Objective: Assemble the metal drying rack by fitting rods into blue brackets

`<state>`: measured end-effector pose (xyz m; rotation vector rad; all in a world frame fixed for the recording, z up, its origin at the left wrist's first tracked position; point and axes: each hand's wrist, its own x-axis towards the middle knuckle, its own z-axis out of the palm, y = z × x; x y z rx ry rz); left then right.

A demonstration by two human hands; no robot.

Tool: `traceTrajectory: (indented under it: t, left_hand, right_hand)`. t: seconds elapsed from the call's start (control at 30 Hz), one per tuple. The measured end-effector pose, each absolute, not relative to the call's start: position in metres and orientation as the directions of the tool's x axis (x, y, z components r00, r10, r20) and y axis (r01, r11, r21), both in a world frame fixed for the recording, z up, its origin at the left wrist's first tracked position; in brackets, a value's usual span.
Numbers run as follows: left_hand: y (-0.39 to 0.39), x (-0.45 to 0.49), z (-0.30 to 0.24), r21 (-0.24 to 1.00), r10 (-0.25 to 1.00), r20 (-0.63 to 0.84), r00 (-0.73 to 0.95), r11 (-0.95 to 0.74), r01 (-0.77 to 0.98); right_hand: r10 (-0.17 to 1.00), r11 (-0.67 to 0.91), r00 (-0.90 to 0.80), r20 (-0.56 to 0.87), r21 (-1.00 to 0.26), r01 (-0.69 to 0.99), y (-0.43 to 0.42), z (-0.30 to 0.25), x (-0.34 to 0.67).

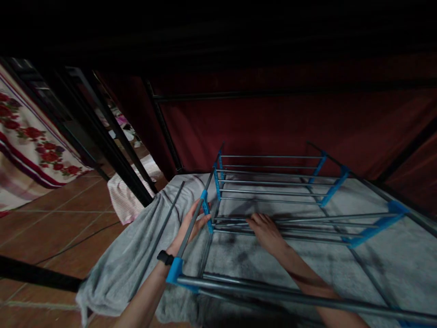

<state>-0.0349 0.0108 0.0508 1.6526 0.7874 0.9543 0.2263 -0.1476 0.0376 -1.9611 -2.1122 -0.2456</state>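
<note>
A rack frame of grey metal tubes [266, 192] and blue plastic connectors [367, 232] lies across a grey blanket. My left hand [189, 225], wearing a black wristband [165, 257], reaches under a side tube and grips a blue connector strip [206, 212] between thumb and fingers. Inside the frame, my right hand [265, 231] is closed over the left end of a metal tube [317, 219] that slants toward the right-hand connectors. Its fingertips partly hide that end. A thick front tube [256, 289] passes over my right forearm, joined to a blue corner piece [175, 270] at left.
One loose metal tube [160, 232] lies on the grey blanket [116, 259] left of the frame. Black metal posts [112, 136] stand at left, and a dark red cloth [259, 127] hangs behind. A floral blanket [37, 141] hangs far left above the tiled floor [64, 228].
</note>
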Motion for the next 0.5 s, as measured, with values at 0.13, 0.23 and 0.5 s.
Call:
traceTrajectory:
  t: [0.13, 0.23, 0.5]
  left_hand:
    - [0.01, -0.035, 0.07, 0.958, 0.861, 0.239, 0.449, -0.284, 0.034]
    - [0.009, -0.033, 0.081, 0.945, 0.844, 0.272, 0.462, -0.325, 0.036]
    - [0.012, -0.026, 0.077, 0.831, 0.799, 0.43, 0.421, -0.533, 0.163]
  right_hand:
    - [0.928, 0.09, -0.065, 0.367, -0.052, 0.995, -0.147, 0.06, 0.225]
    - [0.89, 0.106, -0.069, 0.45, -0.057, 0.993, -0.145, 0.08, 0.224]
    - [0.829, 0.113, -0.063, 0.555, -0.055, 0.992, -0.134, 0.1, 0.227]
